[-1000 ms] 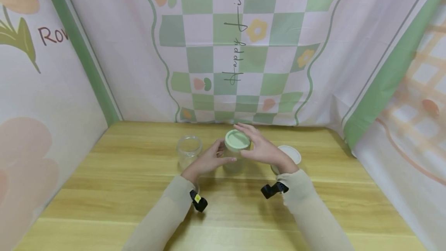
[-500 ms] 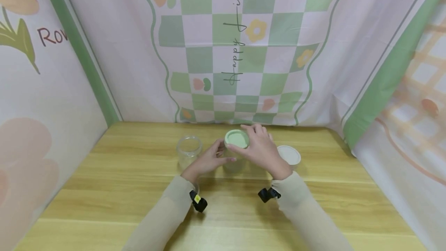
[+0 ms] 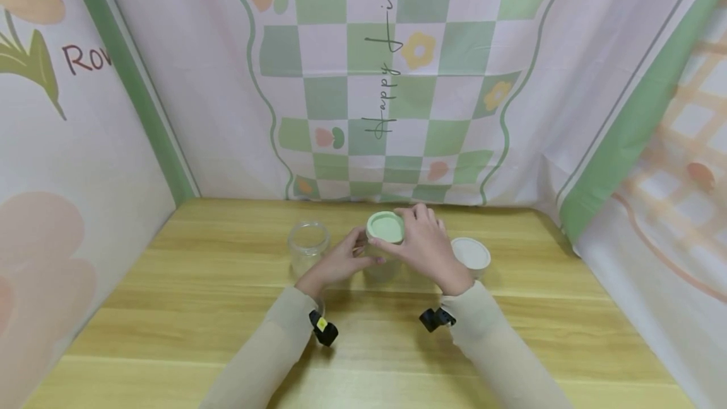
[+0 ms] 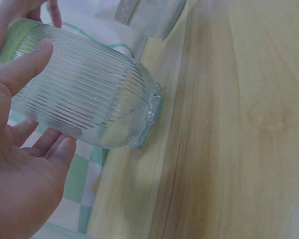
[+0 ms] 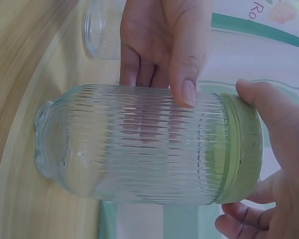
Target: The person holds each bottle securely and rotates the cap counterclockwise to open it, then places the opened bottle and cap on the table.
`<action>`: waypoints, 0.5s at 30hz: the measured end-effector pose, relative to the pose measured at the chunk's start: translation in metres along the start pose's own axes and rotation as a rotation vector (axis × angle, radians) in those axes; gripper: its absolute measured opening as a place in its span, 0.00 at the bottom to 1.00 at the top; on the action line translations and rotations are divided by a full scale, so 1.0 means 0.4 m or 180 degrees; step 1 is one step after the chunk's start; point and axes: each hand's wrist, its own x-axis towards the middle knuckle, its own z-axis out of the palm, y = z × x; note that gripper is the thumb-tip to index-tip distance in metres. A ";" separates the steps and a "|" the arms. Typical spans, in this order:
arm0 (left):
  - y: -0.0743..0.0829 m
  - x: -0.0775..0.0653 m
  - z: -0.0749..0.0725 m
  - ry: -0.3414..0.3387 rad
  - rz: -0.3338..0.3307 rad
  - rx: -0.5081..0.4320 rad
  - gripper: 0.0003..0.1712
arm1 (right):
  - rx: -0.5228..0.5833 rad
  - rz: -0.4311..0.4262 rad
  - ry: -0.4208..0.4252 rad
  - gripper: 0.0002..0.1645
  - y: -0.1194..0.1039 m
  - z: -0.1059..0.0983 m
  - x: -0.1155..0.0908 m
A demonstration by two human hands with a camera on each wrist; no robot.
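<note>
A ribbed clear glass jar [image 5: 139,144] with a pale green lid [image 3: 386,227] stands upright on the wooden table, a knobbly foot at its base. My left hand [image 3: 342,259] holds the jar's side below the lid, thumb in front and fingers curled behind, as the left wrist view shows. My right hand [image 3: 427,246] grips the lid from the right, its thumb at the near edge and its fingers round the far side. In the right wrist view the lid sits over the jar's mouth. Nothing shows inside the jar.
To the left stands a lidless clear glass jar [image 3: 308,250], partly behind my left hand. A jar with a white lid [image 3: 471,253] stands to the right, beside my right wrist. The checked curtain [image 3: 369,96] hangs along the back edge of the wooden table [image 3: 216,308].
My right hand has turned and come down from loosely spread fingers to a grip on the lid, its wrist shifting slightly left. My left hand and the jar have stayed in place.
</note>
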 end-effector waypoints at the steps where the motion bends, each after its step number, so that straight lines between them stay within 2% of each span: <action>1: 0.000 0.000 0.000 -0.0002 0.0001 0.0000 0.46 | 0.0021 -0.0003 -0.0008 0.54 0.000 -0.001 0.000; 9: 0.002 -0.003 -0.002 -0.0021 -0.0014 0.0044 0.47 | 0.0311 -0.0074 -0.0105 0.53 0.010 -0.012 -0.002; 15: 0.007 -0.006 -0.002 -0.0020 0.0049 0.0034 0.48 | 0.0612 -0.0155 -0.0310 0.54 0.030 -0.018 0.005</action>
